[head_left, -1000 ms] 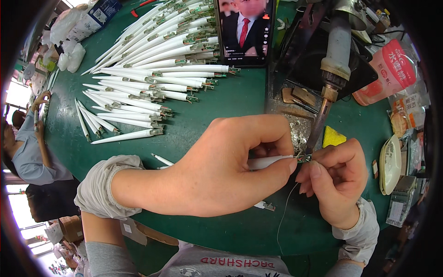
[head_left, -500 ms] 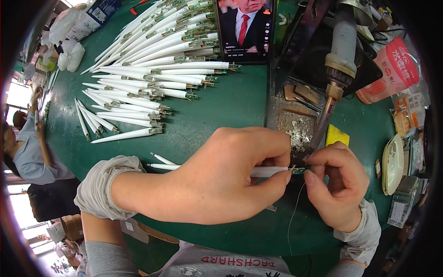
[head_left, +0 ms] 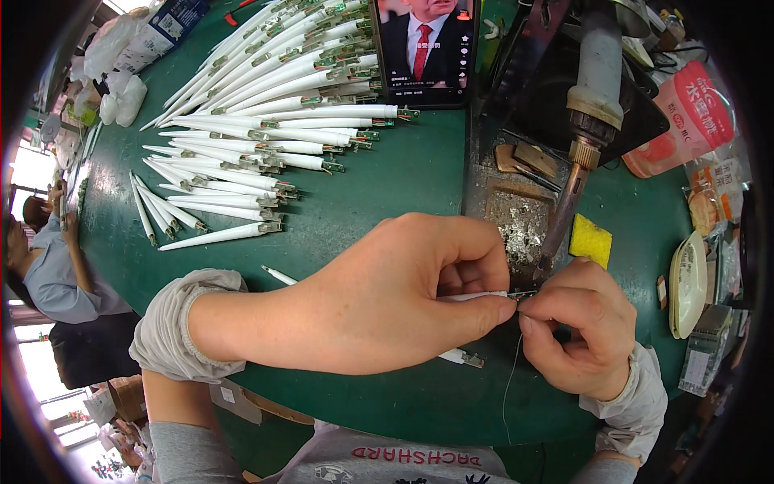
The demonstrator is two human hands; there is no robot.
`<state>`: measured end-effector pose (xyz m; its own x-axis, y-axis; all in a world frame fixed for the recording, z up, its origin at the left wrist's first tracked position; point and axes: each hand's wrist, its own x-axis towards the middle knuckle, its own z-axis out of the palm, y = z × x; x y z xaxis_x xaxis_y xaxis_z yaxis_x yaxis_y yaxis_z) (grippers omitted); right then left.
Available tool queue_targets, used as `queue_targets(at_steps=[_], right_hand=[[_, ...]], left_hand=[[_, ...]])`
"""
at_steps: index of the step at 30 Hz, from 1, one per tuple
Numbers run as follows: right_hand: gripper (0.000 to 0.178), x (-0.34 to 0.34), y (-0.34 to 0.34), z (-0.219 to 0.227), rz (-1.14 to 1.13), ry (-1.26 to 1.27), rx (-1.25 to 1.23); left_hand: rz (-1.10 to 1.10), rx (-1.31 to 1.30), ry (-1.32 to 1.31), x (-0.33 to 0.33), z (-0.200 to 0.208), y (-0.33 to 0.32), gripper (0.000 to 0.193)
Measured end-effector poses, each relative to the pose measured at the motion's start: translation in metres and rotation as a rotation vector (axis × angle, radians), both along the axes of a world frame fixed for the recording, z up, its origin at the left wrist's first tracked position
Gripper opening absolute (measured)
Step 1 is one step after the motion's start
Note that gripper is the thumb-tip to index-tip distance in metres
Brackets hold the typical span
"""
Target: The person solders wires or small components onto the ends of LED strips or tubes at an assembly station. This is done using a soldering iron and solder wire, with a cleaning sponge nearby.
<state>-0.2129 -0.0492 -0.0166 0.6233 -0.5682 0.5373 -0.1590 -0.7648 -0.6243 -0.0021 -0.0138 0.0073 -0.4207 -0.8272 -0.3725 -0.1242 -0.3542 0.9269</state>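
Observation:
My left hand (head_left: pixel 387 298) pinches a slim white tapered stick (head_left: pixel 476 296) between thumb and fingers. Its small green circuit-board end points right, toward my right hand (head_left: pixel 582 327). With thumb and forefinger closed, my right hand grips a thin wire (head_left: pixel 506 395), which trails down over the table edge. The fingertips of both hands almost meet at the board end. Just above them is the tip of a soldering iron (head_left: pixel 584 153), slanting down from the upper right. Another white stick (head_left: pixel 453 355) lies beneath my left hand, its middle hidden.
Many white sticks (head_left: pixel 266 121) fan across the green table (head_left: pixel 379 189). Behind them stands a phone (head_left: pixel 423 56). A solder-spattered tray (head_left: pixel 520 222) and yellow sponge (head_left: pixel 591 240) sit near the iron. At right are a pink pouch (head_left: pixel 681 121) and pale dish (head_left: pixel 687 286). A person (head_left: pixel 56 274) sits far left.
My right hand has shifted slightly left and down, closer to the left fingertips. My left hand has risen a little, uncovering more of the stick lying beneath it.

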Motion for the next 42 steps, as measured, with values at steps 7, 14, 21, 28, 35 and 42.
queue_targets(at_steps=[7, 14, 21, 28, 35, 42], right_hand=[[0.021, -0.005, 0.009, -0.006, 0.062, -0.192, 0.401], [0.016, -0.004, 0.008, 0.007, 0.017, -0.201, 0.839], [0.013, 0.001, 0.006, 0.010, 0.030, -0.228, 0.927], [0.015, 0.003, 0.007, 0.009, 0.067, -0.313, 0.899], [0.015, 0.002, 0.006, 0.007, 0.074, -0.313, 0.898], [0.016, 0.000, 0.001, 0.002, 0.062, -0.260, 0.900]], left_hand=[[0.073, 0.046, 0.061, 0.002, 0.000, 0.000, 0.008], [0.102, -0.040, 0.019, 0.002, 0.003, -0.002, 0.007], [0.114, -0.072, -0.004, 0.002, 0.005, -0.001, 0.007], [0.143, -0.108, 0.063, 0.001, 0.007, 0.001, 0.008], [0.153, -0.056, 0.112, 0.003, 0.005, -0.001, 0.007], [0.151, -0.076, 0.010, 0.003, 0.005, 0.001, 0.007]])
